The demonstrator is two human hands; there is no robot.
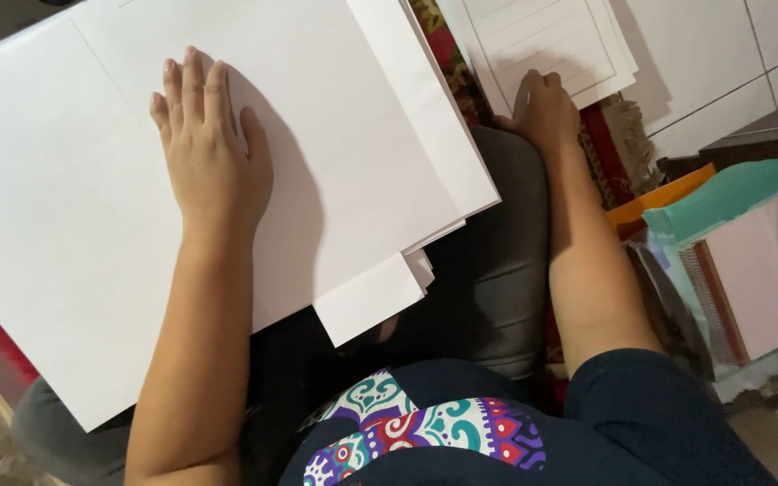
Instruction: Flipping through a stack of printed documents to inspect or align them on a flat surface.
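A person sits with a stack of large white paper sheets (335, 135) across the lap, seen from above. At ten o'clock, the left hand (209, 148) lies flat on the top sheet, palm down, fingers straight and close together. At one o'clock, farther off, the right hand (544, 110) rests fingers curled on a white lined sheet (542, 36) on the floor. At three o'clock stands a bundle of pastel coloured paper and notebooks (749, 261).
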